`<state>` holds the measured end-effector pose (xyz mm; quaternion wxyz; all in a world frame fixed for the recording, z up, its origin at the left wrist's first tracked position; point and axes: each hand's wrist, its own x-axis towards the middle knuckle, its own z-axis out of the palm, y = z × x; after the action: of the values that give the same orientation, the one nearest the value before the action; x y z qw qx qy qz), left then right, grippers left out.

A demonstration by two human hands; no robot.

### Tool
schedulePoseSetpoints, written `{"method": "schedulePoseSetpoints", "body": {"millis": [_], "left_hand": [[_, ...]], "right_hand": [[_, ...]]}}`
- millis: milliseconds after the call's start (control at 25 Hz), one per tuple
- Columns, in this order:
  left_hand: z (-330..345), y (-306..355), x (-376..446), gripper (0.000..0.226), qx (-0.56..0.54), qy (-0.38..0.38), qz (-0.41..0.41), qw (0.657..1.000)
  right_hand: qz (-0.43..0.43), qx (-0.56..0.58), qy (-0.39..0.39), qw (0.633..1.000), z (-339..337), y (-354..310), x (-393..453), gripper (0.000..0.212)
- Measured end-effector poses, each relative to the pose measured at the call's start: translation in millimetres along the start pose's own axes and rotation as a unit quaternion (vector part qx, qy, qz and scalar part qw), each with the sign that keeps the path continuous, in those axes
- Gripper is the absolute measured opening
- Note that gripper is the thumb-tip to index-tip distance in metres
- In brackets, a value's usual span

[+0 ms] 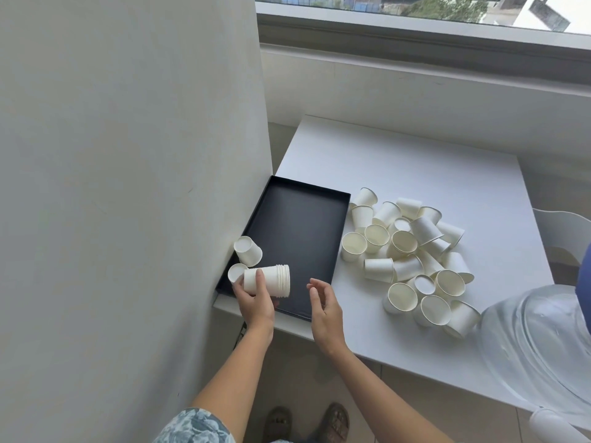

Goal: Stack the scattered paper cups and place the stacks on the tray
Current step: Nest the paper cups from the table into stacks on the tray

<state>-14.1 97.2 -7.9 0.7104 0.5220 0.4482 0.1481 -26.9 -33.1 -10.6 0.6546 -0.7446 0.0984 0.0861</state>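
Note:
A black rectangular tray (pixel 300 219) lies on the white table beside the wall. My left hand (pixel 256 303) grips a stack of white paper cups (pixel 271 279), held on its side over the tray's near left corner, rims pointing right. Two more cup stacks stand upside down on the tray's left edge: one (pixel 248 250) further back, one (pixel 236 272) just behind my left hand. My right hand (pixel 324 310) hovers over the tray's near right edge, fingers apart and holding nothing. A pile of several loose cups (pixel 412 254) lies to the right of the tray.
The white table (pixel 415 164) sits against a grey wall (pixel 128 155) on the left, under a window. A large clear water bottle (pixel 540 343) lies at the table's near right corner. A white chair (pixel 563 231) stands at the right.

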Motion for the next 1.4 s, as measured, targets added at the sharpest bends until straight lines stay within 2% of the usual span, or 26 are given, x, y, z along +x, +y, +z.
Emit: {"method": "schedulePoseSetpoints", "body": {"millis": [160, 240, 400, 600, 720, 800, 1400], "left_hand": [[-13.4, 30.9, 19.8, 0.048, 0.022, 0.113, 0.124, 0.986], [-19.2, 40.5, 29.4, 0.05, 0.043, 0.136, 0.179, 0.973], [-25.9, 41.0, 31.2, 0.06, 0.146, 0.088, 0.275, 0.946], [-30.6, 37.6, 32.2, 0.06, 0.349, 0.067, 0.311, 0.881], [-29.3, 30.7, 39.8, 0.059, 0.414, 0.044, 0.319, 0.851], [-27.9, 25.9, 44.6, 0.06, 0.438, 0.032, 0.308, 0.844], [-28.7, 4.1, 68.1, 0.051, 0.484, -0.023, 0.216, 0.848]], "right_hand": [[0.013, -0.02, 0.048, 0.999, -9.0, 8.0, 1.3, 0.019], [0.015, -0.025, 0.06, 0.998, -10.8, 10.4, 0.9, 0.017], [0.015, -0.033, 0.064, 0.997, -10.9, 14.6, -0.6, 0.015], [0.019, -0.037, 0.069, 0.997, -13.7, 17.8, 0.5, 0.014], [0.027, -0.041, 0.077, 0.996, -19.2, 21.7, 1.2, 0.014], [0.03, -0.045, 0.081, 0.995, -23.8, 24.7, 0.8, 0.013], [0.044, -0.082, 0.1, 0.991, -48.5, 47.4, 5.9, 0.014]]}}
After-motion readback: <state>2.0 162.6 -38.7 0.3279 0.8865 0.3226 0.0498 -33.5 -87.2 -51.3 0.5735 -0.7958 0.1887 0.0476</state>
